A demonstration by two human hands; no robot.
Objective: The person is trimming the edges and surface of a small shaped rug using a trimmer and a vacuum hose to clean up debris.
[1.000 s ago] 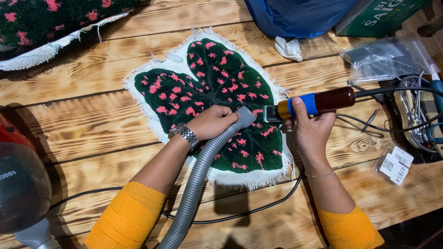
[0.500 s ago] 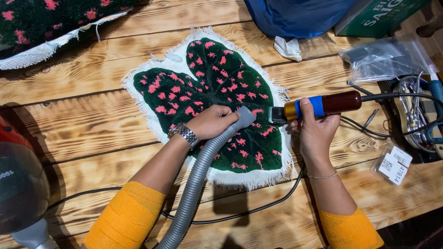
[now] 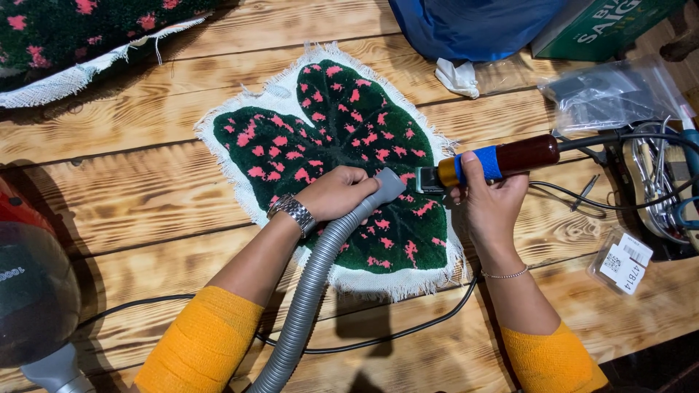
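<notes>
A leaf-shaped tufted rug (image 3: 328, 153), dark green with pink flecks and a white fringe, lies flat on the wooden plank table (image 3: 131, 196). Across its lower half runs a grey ribbed vacuum hose (image 3: 313, 284); the left hand (image 3: 336, 193) is clenched around it near the nozzle, knuckles resting on the pile. The right hand (image 3: 489, 196) grips an electric carving clipper (image 3: 495, 161) by its blue-taped handle, blade touching the rug's right edge. Compared with a second ago, the clipper has slid slightly rightward; the hose hand has stayed put.
</notes>
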